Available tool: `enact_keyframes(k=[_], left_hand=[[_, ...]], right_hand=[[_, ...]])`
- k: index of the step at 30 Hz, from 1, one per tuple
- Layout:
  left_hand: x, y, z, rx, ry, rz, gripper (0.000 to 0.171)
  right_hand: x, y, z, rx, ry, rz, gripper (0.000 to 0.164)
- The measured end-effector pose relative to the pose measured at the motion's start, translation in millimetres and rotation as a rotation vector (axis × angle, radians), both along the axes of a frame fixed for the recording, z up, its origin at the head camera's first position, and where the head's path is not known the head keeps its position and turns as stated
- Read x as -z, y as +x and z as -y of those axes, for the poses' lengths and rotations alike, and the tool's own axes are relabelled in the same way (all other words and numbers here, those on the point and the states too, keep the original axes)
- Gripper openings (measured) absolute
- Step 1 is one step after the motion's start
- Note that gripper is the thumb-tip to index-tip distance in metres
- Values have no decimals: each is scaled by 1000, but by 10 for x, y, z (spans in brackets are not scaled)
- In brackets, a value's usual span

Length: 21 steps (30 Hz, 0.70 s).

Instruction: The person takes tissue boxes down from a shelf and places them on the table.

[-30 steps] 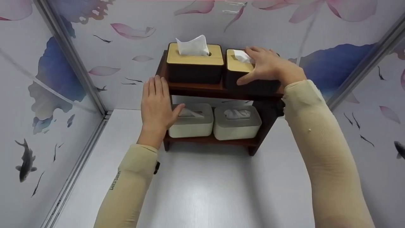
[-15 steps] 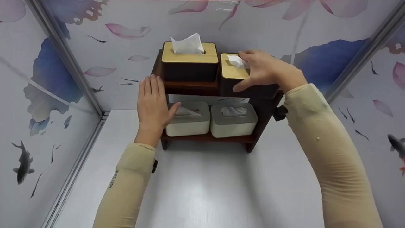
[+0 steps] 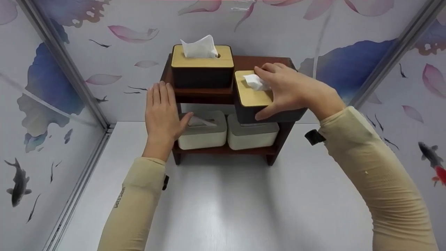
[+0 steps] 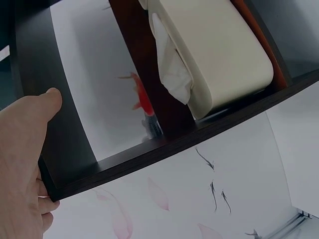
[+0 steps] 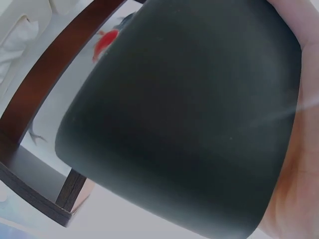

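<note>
Right black tissue box [image 3: 252, 97]: over rack's [image 3: 258, 62] near right edge; likely light, stiff, smooth.
Right grip [image 3: 289, 87]: holding box, near to far; walls suit best.
Left grip [image 3: 162, 116]: straight-fingered, rack's left end.

Through the head camera I see a pale beige left sleeve [image 3: 134, 205] toward eight o'clock, with dark "Lets Slim" lettering [image 3: 119, 198], and a matching right sleeve [image 3: 379, 174] toward four, creased across its lower length. Small black blocks [image 3: 314, 137] jut from both inner cuffs. My left hand [image 3: 161, 116] and right hand [image 3: 289, 87] are bare.
</note>
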State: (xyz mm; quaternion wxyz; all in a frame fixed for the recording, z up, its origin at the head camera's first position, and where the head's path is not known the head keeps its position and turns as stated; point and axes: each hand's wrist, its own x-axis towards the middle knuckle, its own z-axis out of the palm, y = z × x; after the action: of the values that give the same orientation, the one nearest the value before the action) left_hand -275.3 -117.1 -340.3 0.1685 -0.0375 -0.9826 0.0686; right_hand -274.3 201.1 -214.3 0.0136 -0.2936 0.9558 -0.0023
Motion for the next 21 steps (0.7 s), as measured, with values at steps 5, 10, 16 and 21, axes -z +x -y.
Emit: enact_keyframes(k=[5, 10, 16, 21], left_hand=[[0, 3, 9, 9, 17, -8, 104], [5, -4, 15, 17, 27, -15, 104], [18, -6, 18, 14, 14, -3, 104], [27, 1, 21, 17, 18, 3, 105]], right_hand=[[68, 163, 25, -44, -4, -52, 125], [154, 308, 45, -75, 4, -87, 125], [273, 437, 42, -105, 1, -136, 125], [439, 522, 30, -78, 5, -103, 126]])
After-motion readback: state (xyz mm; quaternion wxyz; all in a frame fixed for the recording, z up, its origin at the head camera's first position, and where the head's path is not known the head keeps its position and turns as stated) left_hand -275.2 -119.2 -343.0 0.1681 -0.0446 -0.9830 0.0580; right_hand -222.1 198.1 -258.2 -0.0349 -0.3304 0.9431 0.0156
